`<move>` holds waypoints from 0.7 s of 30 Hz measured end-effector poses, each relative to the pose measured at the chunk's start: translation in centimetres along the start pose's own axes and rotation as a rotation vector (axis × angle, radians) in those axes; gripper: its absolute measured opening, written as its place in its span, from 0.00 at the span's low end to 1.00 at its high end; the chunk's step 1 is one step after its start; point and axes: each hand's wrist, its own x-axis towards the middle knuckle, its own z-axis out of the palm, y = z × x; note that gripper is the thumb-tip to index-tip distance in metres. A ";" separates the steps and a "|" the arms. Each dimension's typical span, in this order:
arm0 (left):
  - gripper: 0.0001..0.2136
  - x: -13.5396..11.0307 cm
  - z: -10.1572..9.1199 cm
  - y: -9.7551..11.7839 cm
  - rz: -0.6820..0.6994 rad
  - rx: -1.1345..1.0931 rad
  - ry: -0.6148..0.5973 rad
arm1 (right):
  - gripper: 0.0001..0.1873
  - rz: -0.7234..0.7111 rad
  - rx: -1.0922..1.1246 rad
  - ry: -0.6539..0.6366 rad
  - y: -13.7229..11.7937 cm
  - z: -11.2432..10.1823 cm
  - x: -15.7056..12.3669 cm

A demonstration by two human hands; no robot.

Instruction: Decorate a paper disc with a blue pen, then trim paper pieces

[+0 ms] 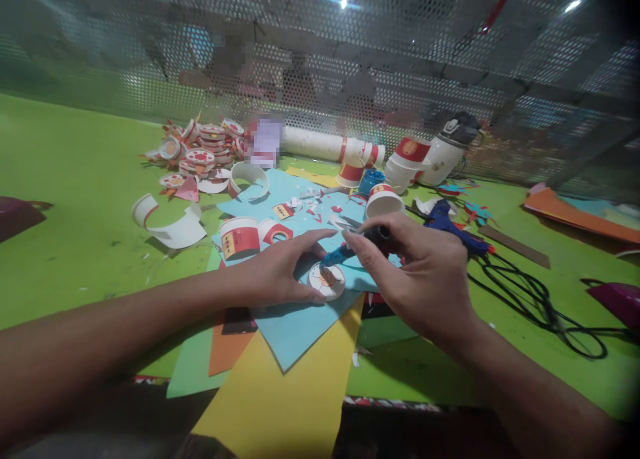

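My left hand point(287, 269) holds a small round white disc point(331, 287) by its edge, with the thumb at its near side and the other fingers curled behind it. Orange-brown and blue marks show on the disc's face. My right hand point(420, 265) is closed around a blue, dark-ended pen-like tool point(343, 253), whose tip meets or hovers just over the disc; I cannot tell which. Under both hands lie light blue paper sheets point(285, 342), on top of a yellow sheet point(280, 392). A cut red and white paper cup point(240, 237) lies beside my left forearm.
Decorated discs point(200, 157) are heaped at the back left. Along the back stand stacked paper cups point(407, 162), a blue container point(371, 180) and a white bottle point(443, 159). To the right lie a blue glue gun point(450, 225) and a looped black cable point(540, 312). Curved cup strips point(173, 232) sit left.
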 end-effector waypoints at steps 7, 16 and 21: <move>0.43 -0.1 -0.1 0.2 -0.016 0.003 -0.006 | 0.08 0.100 0.041 0.104 -0.4 -1.1 0.5; 0.42 -0.1 0.0 0.0 -0.017 0.016 -0.004 | 0.08 0.151 0.130 0.037 0.7 -0.3 0.7; 0.41 -0.1 -0.1 0.3 -0.023 0.020 -0.005 | 0.08 0.167 0.151 0.014 0.3 -0.3 0.5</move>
